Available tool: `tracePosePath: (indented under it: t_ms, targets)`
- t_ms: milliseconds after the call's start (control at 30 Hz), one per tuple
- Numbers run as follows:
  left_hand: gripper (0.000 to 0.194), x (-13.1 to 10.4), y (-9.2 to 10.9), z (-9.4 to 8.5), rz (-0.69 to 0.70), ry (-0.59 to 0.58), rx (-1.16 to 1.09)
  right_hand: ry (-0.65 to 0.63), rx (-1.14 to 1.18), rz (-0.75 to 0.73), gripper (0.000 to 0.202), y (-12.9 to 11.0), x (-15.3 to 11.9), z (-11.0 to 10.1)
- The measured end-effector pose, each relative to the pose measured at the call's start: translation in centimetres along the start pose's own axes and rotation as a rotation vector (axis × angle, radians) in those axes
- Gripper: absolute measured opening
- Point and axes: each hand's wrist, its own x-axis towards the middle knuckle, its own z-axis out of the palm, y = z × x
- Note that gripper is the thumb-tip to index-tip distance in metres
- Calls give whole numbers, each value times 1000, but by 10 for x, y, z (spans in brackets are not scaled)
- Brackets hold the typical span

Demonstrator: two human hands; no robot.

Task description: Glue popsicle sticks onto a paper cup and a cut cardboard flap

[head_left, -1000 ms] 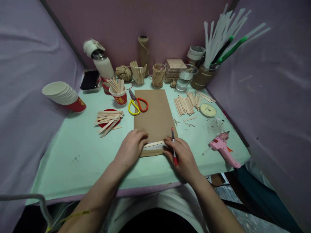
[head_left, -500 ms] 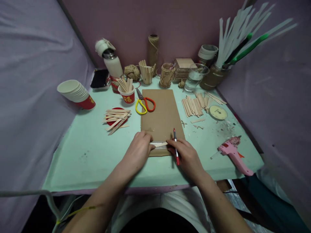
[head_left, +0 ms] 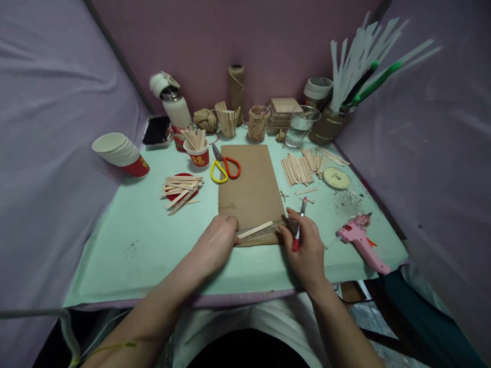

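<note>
Craft stick (head_left: 258, 229) lies slantwise near the cardboard's closest edge, over a clear ruler (head_left: 276, 226), its far tip pointing to two o'clock. At its eight o'clock end, the left hand (head_left: 218, 238) rests with fingers curled; whether they pinch the stick or merely press on it, I cannot tell. At three o'clock, the right hand (head_left: 307, 248) grips a red-and-silver pen (head_left: 300, 223) between its fingers, thumb close to the ruler's right end. Beneath lies the brown cardboard (head_left: 251, 189), with scissors (head_left: 231, 169) overlapping its left edge at eleven o'clock. Farther out, a loose heap of sticks (head_left: 183, 189) sits at ten o'clock, rows of sticks (head_left: 297, 169) at half past one, a round lid (head_left: 336, 178) at two, and a pink glue gun (head_left: 358, 237) at three. Toward the back wall, a twine spool (head_left: 236, 89) stands upright at twelve, with a clear cup of water (head_left: 297, 134) at one.
</note>
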Motion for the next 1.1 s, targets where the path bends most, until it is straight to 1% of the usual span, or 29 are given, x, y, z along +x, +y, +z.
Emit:
tracePosePath:
  t_ms: [33,100,167,233,300,400,467,533,567,633,733,800,900,1000,1100]
  targets:
    - [4,-1,-2,1,5,1,-28,30,-5,88,30,1,-2,-2]
    - [4,-4,-5,2,15,10,-79,8,59,264,32,1,-3,-6]
    - [5,-7,-5,4,3,17,-138,-33,227,401,29,-2,-1,-9]
    - [6,-7,-3,6,-8,33,-203,-26,441,460,25,-11,7,-13]
    - [7,-3,0,8,33,87,-261,27,628,432,25,-25,22,-19]
    - [10,10,2,12,170,225,-322,84,812,292,32,-47,50,-24]
    - [12,21,1,16,195,324,-370,25,865,215,37,-56,64,-21]
    - [12,31,-2,21,177,388,-407,-85,873,179,40,-59,69,-10]
    - [12,34,-4,23,165,398,-411,-136,862,172,41,-58,69,-3]
    - [13,38,-8,27,153,390,-394,-174,804,164,37,-52,62,13]
    - [10,40,-13,31,176,370,-398,-118,683,150,30,-45,50,34]
    - [11,40,-14,33,201,377,-437,-79,631,139,25,-43,45,41]
    - [17,39,-15,34,218,409,-506,-64,612,125,22,-42,43,45]
    - [14,39,-14,35,216,430,-602,-60,637,129,21,-41,43,45]
    - [12,39,-14,36,209,423,-696,-43,663,158,21,-41,43,43]
